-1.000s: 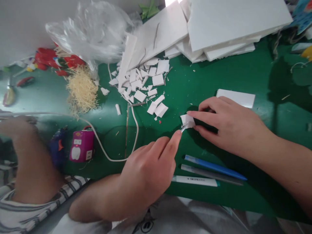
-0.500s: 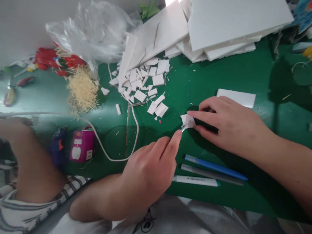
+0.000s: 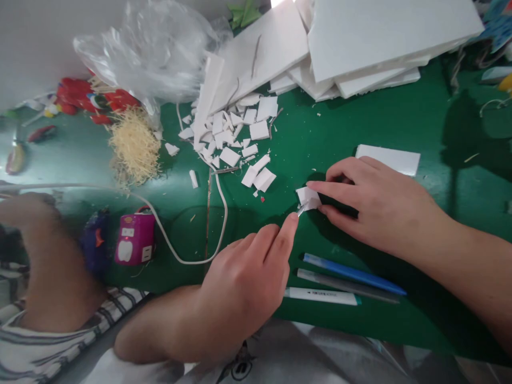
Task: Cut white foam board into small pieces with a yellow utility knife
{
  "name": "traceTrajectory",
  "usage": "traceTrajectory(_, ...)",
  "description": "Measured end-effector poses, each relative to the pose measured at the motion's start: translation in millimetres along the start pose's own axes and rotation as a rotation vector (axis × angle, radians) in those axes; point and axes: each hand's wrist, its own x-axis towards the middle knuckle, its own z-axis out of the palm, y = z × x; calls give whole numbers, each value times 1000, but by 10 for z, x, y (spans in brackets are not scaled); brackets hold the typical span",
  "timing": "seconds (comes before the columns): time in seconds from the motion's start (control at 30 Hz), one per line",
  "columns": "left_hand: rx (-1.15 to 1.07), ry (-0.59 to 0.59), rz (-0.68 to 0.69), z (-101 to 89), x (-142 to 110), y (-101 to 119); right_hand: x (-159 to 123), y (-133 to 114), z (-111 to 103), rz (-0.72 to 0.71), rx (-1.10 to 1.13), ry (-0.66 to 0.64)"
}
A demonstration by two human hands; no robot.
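Note:
My left hand (image 3: 250, 277) is closed round a craft knife (image 3: 301, 209); only its thin metal blade shows, the handle being hidden in the fist. The blade tip touches a small white foam board piece (image 3: 307, 196) on the green table. Thumb and forefinger of my right hand (image 3: 370, 197) pinch this piece from the right side. Just behind the right hand lies a white foam rectangle (image 3: 394, 160). Nearer to me are a blue pen-like stick (image 3: 354, 274), a grey one (image 3: 348, 286) and a white marker (image 3: 322, 296), side by side.
Many white foam scraps (image 3: 230, 156) are heaped left of centre, before stacked foam boards (image 3: 388, 37) and a clear plastic bag (image 3: 156, 53). A white cable (image 3: 172, 250) loops near a magenta box (image 3: 135, 240). Yellowish shreds (image 3: 135, 149) lie behind. Another person's bare limb (image 3: 56, 261) is at left.

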Motion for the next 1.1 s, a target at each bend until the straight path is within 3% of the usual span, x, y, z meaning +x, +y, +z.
traceTrajectory(1.1,61,-100,85,-107,-146,24,5,-14,-19,31,-14,-11)
